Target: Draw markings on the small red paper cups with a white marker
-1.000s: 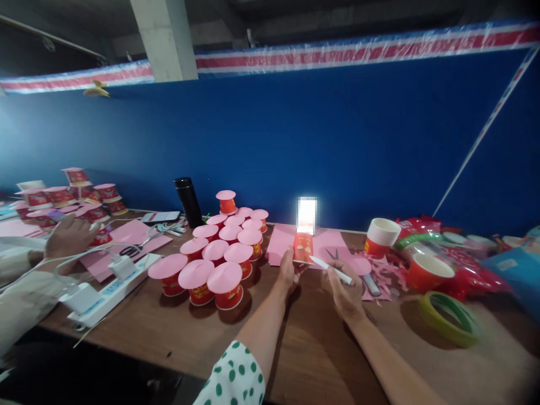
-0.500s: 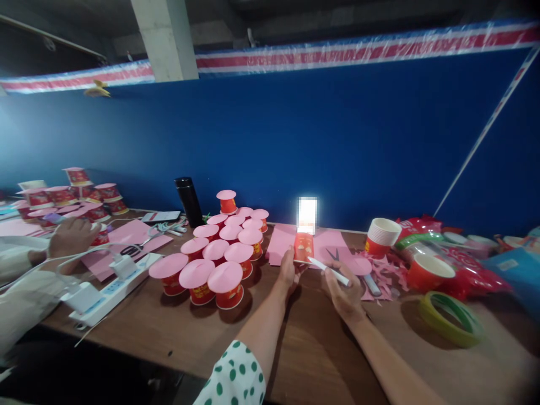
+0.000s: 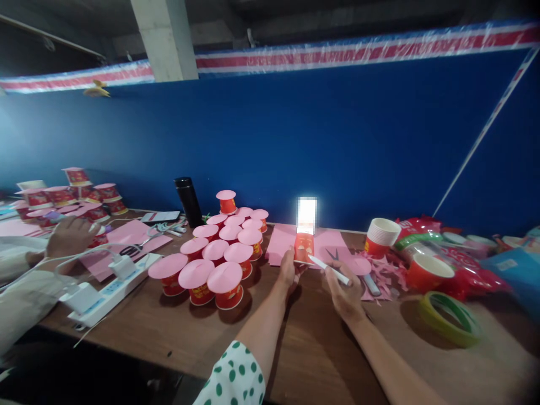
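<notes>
My left hand (image 3: 288,271) grips a red paper cup (image 3: 304,247) with a light pattern at its lower left side. Some of its fingers are hidden behind the cup. In my right hand (image 3: 346,292) is a slim white pen (image 3: 331,271), its pointed tip at the cup's lower right edge. Whether the tip touches the cup I cannot tell. Behind both hands lie pink paper sheets (image 3: 278,239) and dark scissors (image 3: 333,254). A bright, blurred-out screen (image 3: 307,212) stands directly behind the cup.
Several red cups topped with pink discs (image 3: 225,277) stand left of my hands. A black flask (image 3: 188,201) and a white power strip (image 3: 112,295) are farther left, beside another person's hand (image 3: 70,239). Stacked cups (image 3: 382,236), pink scraps (image 3: 390,275) and yellow-green tape (image 3: 449,320) lie right.
The red cup has turned slightly in my left hand, so its pattern looks different. My right hand and the pen have barely shifted. The other person's hand moved a little.
</notes>
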Motion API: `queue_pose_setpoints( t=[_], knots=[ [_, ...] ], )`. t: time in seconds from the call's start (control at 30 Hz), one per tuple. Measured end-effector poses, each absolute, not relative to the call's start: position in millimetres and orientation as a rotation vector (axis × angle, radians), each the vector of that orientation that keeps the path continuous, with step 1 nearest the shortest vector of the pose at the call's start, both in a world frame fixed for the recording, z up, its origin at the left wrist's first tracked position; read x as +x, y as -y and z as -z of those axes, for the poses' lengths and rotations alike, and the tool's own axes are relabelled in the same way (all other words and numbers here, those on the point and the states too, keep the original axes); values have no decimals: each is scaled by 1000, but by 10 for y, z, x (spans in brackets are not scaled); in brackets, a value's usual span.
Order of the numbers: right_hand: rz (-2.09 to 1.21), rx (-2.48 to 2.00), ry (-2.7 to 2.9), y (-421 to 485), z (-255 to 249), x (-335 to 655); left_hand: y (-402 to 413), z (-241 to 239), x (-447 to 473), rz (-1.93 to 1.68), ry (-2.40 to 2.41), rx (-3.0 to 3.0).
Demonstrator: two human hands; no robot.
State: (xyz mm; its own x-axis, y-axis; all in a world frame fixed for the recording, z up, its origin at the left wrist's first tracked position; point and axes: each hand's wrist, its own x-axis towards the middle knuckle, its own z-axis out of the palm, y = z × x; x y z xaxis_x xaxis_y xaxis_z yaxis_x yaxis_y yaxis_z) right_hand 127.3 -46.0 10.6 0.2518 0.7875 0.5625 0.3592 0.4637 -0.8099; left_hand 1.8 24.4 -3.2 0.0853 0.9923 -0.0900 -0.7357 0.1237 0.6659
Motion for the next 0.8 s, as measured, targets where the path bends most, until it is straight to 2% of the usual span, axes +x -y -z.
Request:
queue_pose_setpoints(
  t=[0.8],
  knots=[
    [-351,-1163,1389,488,-122,1278,-228,20,18,-1393,-600,527]
  ],
)
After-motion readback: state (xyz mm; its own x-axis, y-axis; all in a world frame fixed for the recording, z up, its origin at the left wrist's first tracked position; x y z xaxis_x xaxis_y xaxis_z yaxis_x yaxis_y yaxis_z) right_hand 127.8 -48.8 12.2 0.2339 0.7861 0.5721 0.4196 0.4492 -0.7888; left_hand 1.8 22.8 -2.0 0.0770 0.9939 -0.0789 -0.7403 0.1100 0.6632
